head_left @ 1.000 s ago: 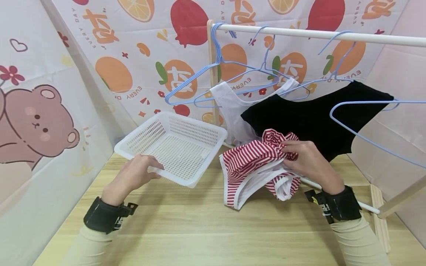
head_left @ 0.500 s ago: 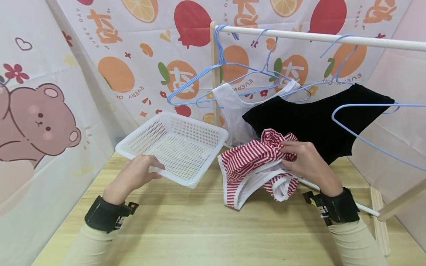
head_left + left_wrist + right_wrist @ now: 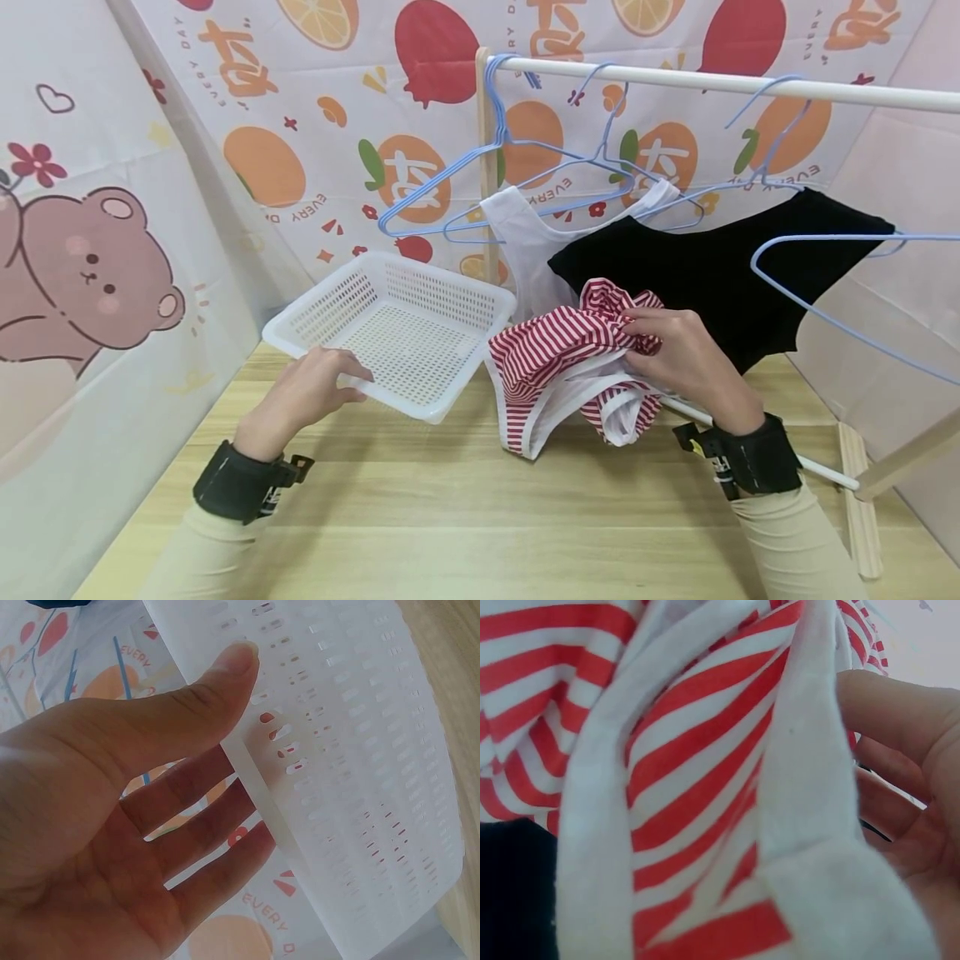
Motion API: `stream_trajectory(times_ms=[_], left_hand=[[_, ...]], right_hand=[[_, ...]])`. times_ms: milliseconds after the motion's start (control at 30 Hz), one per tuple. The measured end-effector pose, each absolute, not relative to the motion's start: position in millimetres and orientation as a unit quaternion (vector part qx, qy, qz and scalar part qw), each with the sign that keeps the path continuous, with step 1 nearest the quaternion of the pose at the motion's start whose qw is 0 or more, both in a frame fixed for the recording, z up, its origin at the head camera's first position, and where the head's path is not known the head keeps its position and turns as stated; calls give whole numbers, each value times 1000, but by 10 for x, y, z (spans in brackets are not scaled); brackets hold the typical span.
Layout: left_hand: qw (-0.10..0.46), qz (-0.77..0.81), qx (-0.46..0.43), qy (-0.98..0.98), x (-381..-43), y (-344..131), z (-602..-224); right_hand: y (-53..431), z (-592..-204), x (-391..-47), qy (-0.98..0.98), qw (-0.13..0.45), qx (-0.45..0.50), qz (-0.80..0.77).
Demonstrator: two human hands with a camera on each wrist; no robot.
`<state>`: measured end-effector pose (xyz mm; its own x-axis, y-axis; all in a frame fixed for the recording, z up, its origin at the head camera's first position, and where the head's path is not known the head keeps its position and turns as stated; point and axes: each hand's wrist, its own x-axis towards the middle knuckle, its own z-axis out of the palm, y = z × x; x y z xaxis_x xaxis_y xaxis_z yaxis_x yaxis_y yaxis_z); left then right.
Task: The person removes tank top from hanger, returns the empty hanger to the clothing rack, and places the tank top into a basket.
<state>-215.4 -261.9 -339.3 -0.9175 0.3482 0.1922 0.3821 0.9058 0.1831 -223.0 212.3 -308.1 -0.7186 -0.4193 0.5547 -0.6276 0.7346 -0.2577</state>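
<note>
My left hand [image 3: 318,387] pinches the near rim of a white perforated plastic basket [image 3: 427,410], thumb on the wall [image 3: 330,742] and fingers under the rim in the left wrist view. The basket is tilted, its open side facing me. My right hand [image 3: 678,350] grips a bunched red-and-white striped garment with white trim [image 3: 558,346], which hangs just right of the basket. In the right wrist view the striped cloth [image 3: 705,780] fills most of the picture, and the fingertips are hidden behind its white edging.
A white rail [image 3: 675,77] on a wooden frame carries several blue hangers [image 3: 442,187]. A white top [image 3: 525,242] and a black top [image 3: 705,275] hang from it. A bare hanger [image 3: 825,312] juts out at right. Wooden table [image 3: 450,517] lies below.
My right hand has carried the striped garment slightly up and left, closer to the basket's right edge. My left hand and the basket stay nearly the same.
</note>
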Motion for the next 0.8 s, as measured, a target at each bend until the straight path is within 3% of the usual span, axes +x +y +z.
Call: stream_trajectory(times_ms=[800], left_hand=[[80, -113, -186, -973, -2153, -2626, -3415]], right_hand=[[1951, -2940, -2239, -890, 250, 304, 229]])
